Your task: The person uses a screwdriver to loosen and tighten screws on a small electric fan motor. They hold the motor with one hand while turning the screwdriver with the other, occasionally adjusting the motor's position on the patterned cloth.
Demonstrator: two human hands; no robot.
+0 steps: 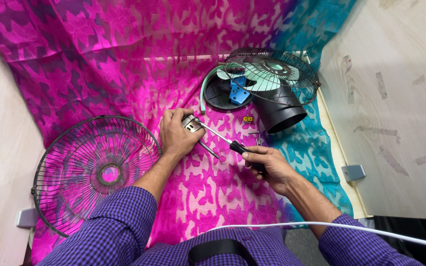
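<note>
My left hand (177, 134) grips a small silver metal part (191, 124) with a thin shaft sticking out below it, held just above the pink patterned cloth (124, 64). My right hand (268, 164) holds a screwdriver (223, 138) by its black handle. The tip of the screwdriver meets the metal part in the left hand. Behind the hands lies a partly dismantled fan (265, 86): a black motor housing, a rear wire guard and a blue bracket.
A loose round wire fan guard (94, 170) lies on the cloth at the left. A few small screws and a yellow piece (248, 119) rest near the fan. A white cable (351, 227) crosses in front of me. A pale wall stands at the right.
</note>
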